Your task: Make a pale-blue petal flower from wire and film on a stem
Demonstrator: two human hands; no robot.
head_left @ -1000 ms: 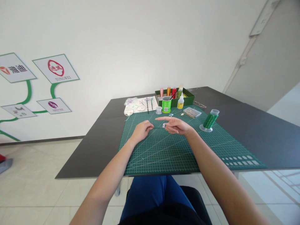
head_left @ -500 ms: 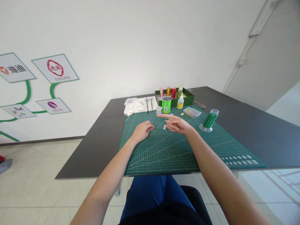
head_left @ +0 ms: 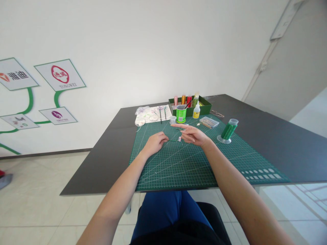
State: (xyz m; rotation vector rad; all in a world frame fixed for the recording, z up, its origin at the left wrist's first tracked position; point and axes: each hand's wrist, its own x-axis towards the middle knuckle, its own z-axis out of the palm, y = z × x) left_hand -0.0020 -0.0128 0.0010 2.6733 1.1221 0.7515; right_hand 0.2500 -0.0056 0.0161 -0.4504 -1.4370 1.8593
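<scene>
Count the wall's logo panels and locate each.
4: above, orange-logo panel left of TONGWEI panel; below, dark-logo panel left of purple-logo panel. Others may be out of frame.

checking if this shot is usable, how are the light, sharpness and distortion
Head view: soft, fairly even light on the green mat; left hand and right hand reasonably clear, but the small pale piece between them shows no fine detail; wide-angle stretch seems to enlarge the forearms near the bottom edge; the floor at lower right looks washed out.
</scene>
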